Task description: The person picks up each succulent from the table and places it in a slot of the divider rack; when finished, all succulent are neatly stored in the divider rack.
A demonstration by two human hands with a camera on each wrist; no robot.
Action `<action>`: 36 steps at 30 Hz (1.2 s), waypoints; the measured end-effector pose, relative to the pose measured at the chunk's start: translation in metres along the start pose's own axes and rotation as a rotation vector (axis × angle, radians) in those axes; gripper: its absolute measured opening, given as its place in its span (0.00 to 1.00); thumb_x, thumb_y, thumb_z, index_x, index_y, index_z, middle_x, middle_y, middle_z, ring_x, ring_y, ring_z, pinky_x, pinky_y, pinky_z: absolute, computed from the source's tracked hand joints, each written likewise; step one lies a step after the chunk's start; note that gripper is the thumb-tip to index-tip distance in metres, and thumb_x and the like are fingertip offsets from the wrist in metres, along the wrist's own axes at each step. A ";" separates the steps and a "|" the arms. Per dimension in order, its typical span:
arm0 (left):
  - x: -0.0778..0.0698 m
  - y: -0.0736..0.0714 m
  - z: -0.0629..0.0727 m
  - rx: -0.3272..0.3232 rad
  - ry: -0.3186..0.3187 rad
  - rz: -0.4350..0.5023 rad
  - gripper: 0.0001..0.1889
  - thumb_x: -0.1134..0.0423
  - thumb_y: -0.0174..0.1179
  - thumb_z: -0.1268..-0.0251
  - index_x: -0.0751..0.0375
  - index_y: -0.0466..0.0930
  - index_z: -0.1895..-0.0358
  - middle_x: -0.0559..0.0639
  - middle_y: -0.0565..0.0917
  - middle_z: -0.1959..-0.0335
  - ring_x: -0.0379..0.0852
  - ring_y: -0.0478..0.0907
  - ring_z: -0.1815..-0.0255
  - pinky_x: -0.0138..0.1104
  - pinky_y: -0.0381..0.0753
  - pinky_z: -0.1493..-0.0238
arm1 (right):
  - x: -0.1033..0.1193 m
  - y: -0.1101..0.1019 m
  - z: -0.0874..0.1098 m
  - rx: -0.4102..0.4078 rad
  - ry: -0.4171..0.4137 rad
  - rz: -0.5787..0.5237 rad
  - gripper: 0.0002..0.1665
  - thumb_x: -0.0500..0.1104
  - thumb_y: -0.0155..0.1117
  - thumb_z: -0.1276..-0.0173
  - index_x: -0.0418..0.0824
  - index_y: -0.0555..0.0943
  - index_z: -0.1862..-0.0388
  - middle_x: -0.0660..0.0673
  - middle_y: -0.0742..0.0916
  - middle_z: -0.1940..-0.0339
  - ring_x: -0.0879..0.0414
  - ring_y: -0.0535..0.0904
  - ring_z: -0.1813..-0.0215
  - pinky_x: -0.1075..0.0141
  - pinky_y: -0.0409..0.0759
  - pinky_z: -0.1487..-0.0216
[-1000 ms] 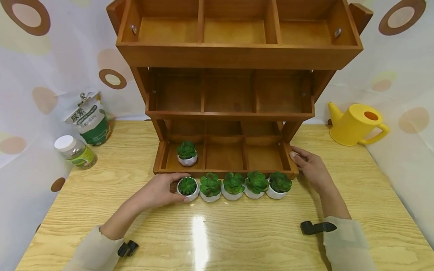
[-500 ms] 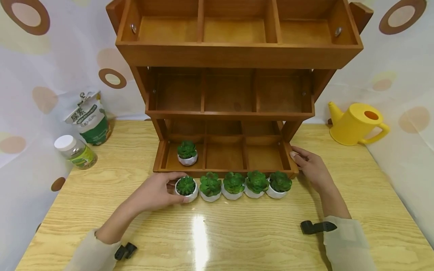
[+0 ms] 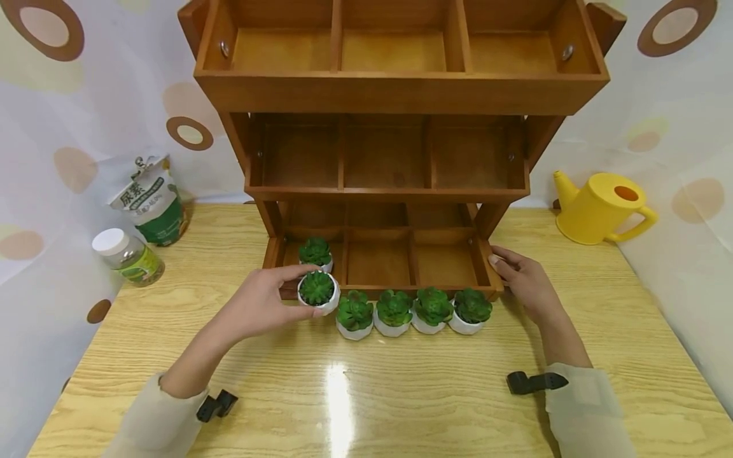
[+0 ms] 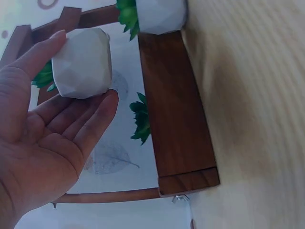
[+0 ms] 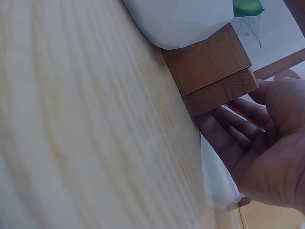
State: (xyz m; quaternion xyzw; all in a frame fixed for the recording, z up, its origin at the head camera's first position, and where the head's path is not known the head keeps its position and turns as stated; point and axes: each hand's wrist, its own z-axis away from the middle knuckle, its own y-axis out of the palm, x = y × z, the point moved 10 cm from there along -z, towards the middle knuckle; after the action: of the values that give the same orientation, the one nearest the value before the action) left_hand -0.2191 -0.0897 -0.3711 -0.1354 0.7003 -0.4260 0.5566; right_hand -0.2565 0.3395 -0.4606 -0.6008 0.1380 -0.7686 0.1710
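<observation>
My left hand (image 3: 258, 306) pinches a small potted succulent (image 3: 317, 291) between thumb and fingers, off the table and close to the bottom tier's front board. In the left wrist view its white faceted pot (image 4: 82, 64) sits between the thumb and the fingertips. Behind it, partly covered, another succulent (image 3: 315, 250) stands in the bottom tier's left compartment. My right hand (image 3: 531, 287) holds the right end of the wooden shelf (image 3: 395, 95), thumb at the top edge. In the right wrist view its fingers (image 5: 233, 126) lie along the outer side of the end board (image 5: 221, 93).
Several more succulents (image 3: 394, 309) in white pots line the table in front of the shelf. At left stand a white-capped jar (image 3: 128, 257) and a green-and-white bag (image 3: 153, 203). A yellow watering can (image 3: 601, 210) stands at right.
My left hand has lifted the leftmost succulent of the row from the table, up and toward the shelf. The right hand stays at the shelf's end.
</observation>
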 end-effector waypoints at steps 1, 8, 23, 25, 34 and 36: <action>-0.002 -0.001 -0.002 -0.003 0.002 0.004 0.36 0.47 0.77 0.47 0.52 0.79 0.33 0.50 0.89 0.49 0.44 0.87 0.53 0.43 0.86 0.52 | 0.000 0.000 0.000 0.000 0.001 -0.002 0.39 0.59 0.46 0.18 0.43 0.56 0.17 0.31 0.70 0.24 0.77 0.80 0.54 0.78 0.82 0.53; -0.016 -0.005 -0.021 -0.019 0.011 0.008 0.36 0.45 0.77 0.49 0.50 0.80 0.34 0.46 0.89 0.52 0.41 0.88 0.55 0.41 0.87 0.53 | 0.002 0.001 0.001 0.000 0.000 -0.009 0.39 0.59 0.47 0.18 0.41 0.57 0.18 0.30 0.70 0.24 0.76 0.80 0.53 0.79 0.81 0.53; -0.030 -0.001 -0.052 -0.038 0.028 0.033 0.36 0.44 0.76 0.48 0.49 0.79 0.34 0.47 0.88 0.49 0.44 0.87 0.51 0.42 0.86 0.50 | 0.003 0.000 0.001 -0.001 -0.002 0.016 0.40 0.61 0.48 0.20 0.42 0.58 0.18 0.32 0.72 0.24 0.74 0.80 0.50 0.79 0.81 0.52; -0.031 0.003 -0.056 -0.028 0.021 0.040 0.35 0.45 0.76 0.47 0.49 0.79 0.33 0.47 0.88 0.49 0.45 0.86 0.51 0.41 0.85 0.50 | 0.003 0.000 0.001 -0.001 -0.002 0.010 0.40 0.61 0.48 0.19 0.41 0.58 0.18 0.32 0.72 0.24 0.74 0.80 0.50 0.79 0.81 0.52; -0.031 0.019 -0.078 -0.009 0.013 0.070 0.34 0.48 0.75 0.44 0.50 0.77 0.32 0.48 0.87 0.50 0.51 0.84 0.52 0.39 0.82 0.55 | 0.002 -0.001 0.002 -0.003 0.007 0.013 0.41 0.61 0.48 0.20 0.42 0.58 0.18 0.32 0.71 0.24 0.70 0.81 0.47 0.80 0.80 0.51; -0.030 0.023 -0.082 -0.006 0.008 0.073 0.35 0.48 0.74 0.44 0.50 0.77 0.32 0.47 0.87 0.49 0.50 0.83 0.52 0.39 0.81 0.54 | 0.002 -0.001 0.002 -0.004 0.011 0.021 0.41 0.62 0.48 0.20 0.42 0.58 0.18 0.33 0.71 0.24 0.64 0.81 0.42 0.79 0.80 0.51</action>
State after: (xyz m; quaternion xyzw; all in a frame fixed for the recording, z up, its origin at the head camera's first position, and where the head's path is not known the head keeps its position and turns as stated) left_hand -0.2756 -0.0197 -0.3670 -0.1097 0.7081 -0.4040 0.5686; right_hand -0.2553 0.3399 -0.4580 -0.5954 0.1467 -0.7698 0.1770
